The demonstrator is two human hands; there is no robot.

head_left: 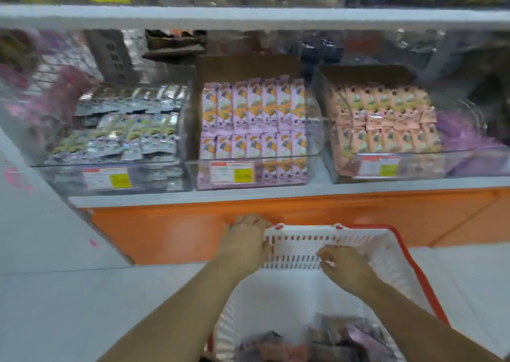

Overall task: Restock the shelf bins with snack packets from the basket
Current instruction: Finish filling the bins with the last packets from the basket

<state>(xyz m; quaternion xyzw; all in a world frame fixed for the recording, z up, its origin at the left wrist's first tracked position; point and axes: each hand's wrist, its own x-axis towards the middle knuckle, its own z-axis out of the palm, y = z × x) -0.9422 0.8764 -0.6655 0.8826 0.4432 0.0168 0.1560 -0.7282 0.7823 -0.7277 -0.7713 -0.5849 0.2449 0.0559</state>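
**Basket** (300, 234): white slotted plastic with a red rim, standing on the floor (69, 306) in front of the shelf unit. Its far wall is close to the orange base panel (358, 215).

**Snack packets** (325, 339): a loose, blurred heap of dark and pinkish wrappers at the near end of the basket, well apart from both hands and touched by no finger.

**Left hand** (244, 241): at the basket's far left corner, outside the wall, with fingers curled over the rim and gripping it.

**Right hand** (347, 268): inside the basket against the far wall, fingertips bent toward the slots. The blur hides whether they pinch the wall, hold something small, or hold nothing.

**Shelf edge** (248, 193): pale grey and directly above the orange panel. It carries three clear bins side by side.

- **Left bin** (110, 164): silver packets (124, 130) in overlapping rows.
- **Middle bin** (256, 159): pink-and-orange packets (254, 119), upright in two tidy rows.
- **Right bin** (469, 148): peach packets (386, 121), stacked toward its left side.

**Price labels** (231, 172): one on each bin's front wall, white with a yellow patch. The print is illegible.
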